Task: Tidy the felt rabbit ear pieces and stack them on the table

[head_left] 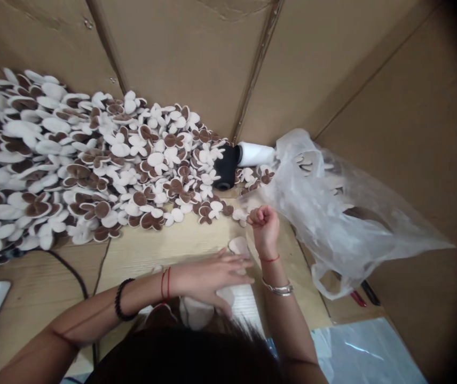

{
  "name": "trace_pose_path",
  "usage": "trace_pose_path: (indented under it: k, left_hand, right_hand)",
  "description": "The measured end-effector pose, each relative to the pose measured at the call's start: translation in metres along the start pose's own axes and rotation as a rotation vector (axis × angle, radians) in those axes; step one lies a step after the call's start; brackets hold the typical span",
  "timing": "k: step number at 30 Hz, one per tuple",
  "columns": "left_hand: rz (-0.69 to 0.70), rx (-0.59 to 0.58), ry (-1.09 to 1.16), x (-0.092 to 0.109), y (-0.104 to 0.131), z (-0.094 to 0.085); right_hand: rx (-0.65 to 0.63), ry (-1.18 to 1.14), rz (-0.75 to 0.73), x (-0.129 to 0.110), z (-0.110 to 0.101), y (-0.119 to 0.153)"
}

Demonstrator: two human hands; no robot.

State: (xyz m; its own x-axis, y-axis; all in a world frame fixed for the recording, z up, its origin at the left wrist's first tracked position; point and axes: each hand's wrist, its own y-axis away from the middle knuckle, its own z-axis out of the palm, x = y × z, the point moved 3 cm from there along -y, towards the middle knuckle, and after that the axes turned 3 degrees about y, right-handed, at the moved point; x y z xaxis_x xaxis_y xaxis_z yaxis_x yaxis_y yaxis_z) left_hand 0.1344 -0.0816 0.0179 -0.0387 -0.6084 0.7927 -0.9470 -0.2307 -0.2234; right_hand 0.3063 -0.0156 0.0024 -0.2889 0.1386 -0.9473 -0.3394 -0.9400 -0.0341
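Note:
My left hand (pixel 212 274) lies palm down with its fingers spread, over pale fabric pieces (pixel 196 313) near the front of the work surface. Its fingertips reach toward another pale piece (pixel 239 247). Just to the right, my right hand (pixel 266 229) is raised with its fingers curled together, close to the edge of a clear plastic bag. Whether something small is between those fingers cannot be made out. Dark hair hides the lower middle of the view and part of the pieces.
Brown and white bunny-shaped pieces (pixel 92 160) are heaped at the back left. Behind the hands stand a black spool (pixel 225 168) and a white thread cone (pixel 257 154). The plastic bag (pixel 332 213) bulges at right, beside red-handled tool (pixel 359 298). A black cable (pixel 70 269) runs at left.

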Motion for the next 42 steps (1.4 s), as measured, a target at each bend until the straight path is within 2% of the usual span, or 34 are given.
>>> trace_pose_path:
  k: [4,6,8,10,13,15,18,20,21,23,25,26,27,29,33,36,38,40,42]
  left_hand:
    - [0.022,-0.111,0.098,0.004,0.032,0.039]
    - [-0.025,-0.177,0.152,-0.001,0.047,0.05]
    - [-0.042,-0.26,0.194,-0.008,0.055,0.051]
    - [-0.053,-0.313,0.214,-0.016,0.054,0.04]
    - [-0.063,-0.319,0.174,-0.024,0.04,0.007]
    - [-0.006,-0.258,0.101,-0.023,0.03,-0.02]
    - [0.018,-0.079,-0.113,-0.013,0.026,-0.054]
    - [-0.098,0.104,-0.338,-0.009,0.037,-0.073]
    - [-0.215,0.194,-0.462,-0.01,0.047,-0.08]
    - [-0.564,0.364,-0.698,-0.018,0.076,-0.091]
    - [-0.907,0.352,-0.804,-0.032,0.108,-0.089]
    - [-1.005,0.319,-0.806,-0.04,0.121,-0.085]
    - [-1.045,0.298,-0.785,-0.046,0.131,-0.079]
    - [-1.028,0.347,-0.735,-0.055,0.142,-0.065]
    - [-0.799,0.495,-0.486,-0.058,0.137,-0.043]
    - [-0.7,0.555,-0.252,-0.06,0.127,-0.04]
    - [-0.656,0.572,-0.135,-0.064,0.12,-0.045]
    - [-0.65,0.568,-0.107,-0.067,0.113,-0.052]
    - [-0.676,0.485,-0.177,-0.069,0.107,-0.059]
  right_hand:
    - [0.03,-0.018,-0.008,0.004,0.001,-0.001]
    - [0.044,-0.042,0.003,0.007,0.002,0.0]
    - [0.066,-0.059,0.012,0.007,0.002,-0.001]
    - [0.097,-0.059,0.003,0.006,-0.001,-0.002]
    - [0.14,-0.019,-0.038,0.003,-0.009,-0.006]
    - [0.136,0.12,-0.024,0.001,-0.016,-0.009]
    - [0.01,0.548,0.119,0.0,-0.028,-0.01]
    - [-0.13,0.879,0.211,-0.001,-0.035,-0.006]
    - [-0.192,1.009,0.242,-0.001,-0.038,-0.004]
    - [-0.293,1.203,0.299,0.0,-0.042,0.001]
    - [-0.36,1.27,0.361,0.005,-0.041,0.005]
    - [-0.39,1.292,0.383,0.009,-0.038,0.007]
    - [-0.417,1.312,0.396,0.012,-0.034,0.008]
    - [-0.467,1.333,0.389,0.019,-0.023,0.01]
    - [-0.623,1.265,0.316,0.025,0.004,0.019]
    - [-0.799,1.015,0.248,0.029,0.025,0.031]
    - [-0.857,0.801,0.267,0.036,0.036,0.036]
    - [-0.774,0.642,0.292,0.045,0.041,0.036]
    - [-0.596,0.544,0.248,0.053,0.04,0.031]
